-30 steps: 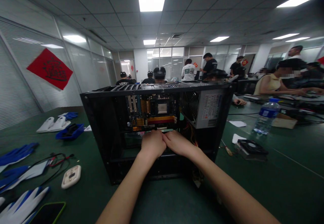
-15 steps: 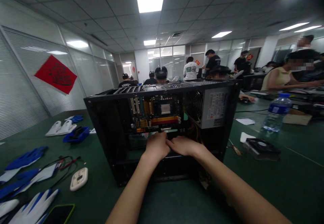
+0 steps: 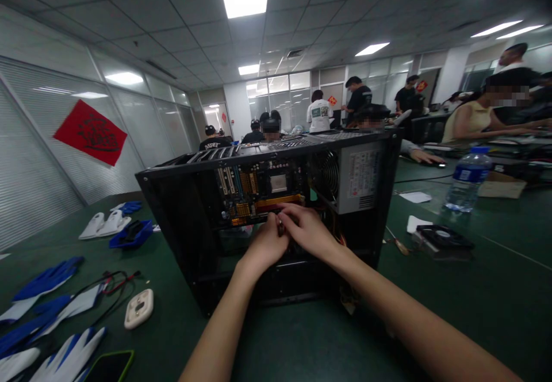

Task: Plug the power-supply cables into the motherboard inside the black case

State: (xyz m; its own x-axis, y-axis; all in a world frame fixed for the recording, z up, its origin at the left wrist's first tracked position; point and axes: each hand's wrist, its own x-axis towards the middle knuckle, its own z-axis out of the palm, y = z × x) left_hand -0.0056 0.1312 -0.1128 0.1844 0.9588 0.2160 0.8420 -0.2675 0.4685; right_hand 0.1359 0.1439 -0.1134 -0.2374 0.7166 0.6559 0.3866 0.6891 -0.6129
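Note:
In front of me an opened black computer case (image 3: 168,226) stands on the table. A motherboard (image 3: 241,183) with orange and yellow slots and a square chip is mounted inside, and a power supply (image 3: 360,180) with a fan sits at the upper right. My left hand (image 3: 265,243) is closed at the motherboard's lower edge, fingers curled. Against it rests my right hand (image 3: 307,229), its fingers bent and pinched by the left fingertips. Whatever is between the fingertips is too small and hidden to name.
Blue-and-white gloves (image 3: 47,278), a beige phone-case-like object (image 3: 138,308) and a blue tray (image 3: 131,235) lie left. On the right are a water bottle (image 3: 468,180), a black fan with heatsink (image 3: 444,241) and a brush-like tool (image 3: 401,247). Several people work beyond.
My right hand has risen toward the orange slots, its fingers now bent over the left fingertips. My left hand has turned slightly and stays at the board's lower edge. The view has shifted a little.

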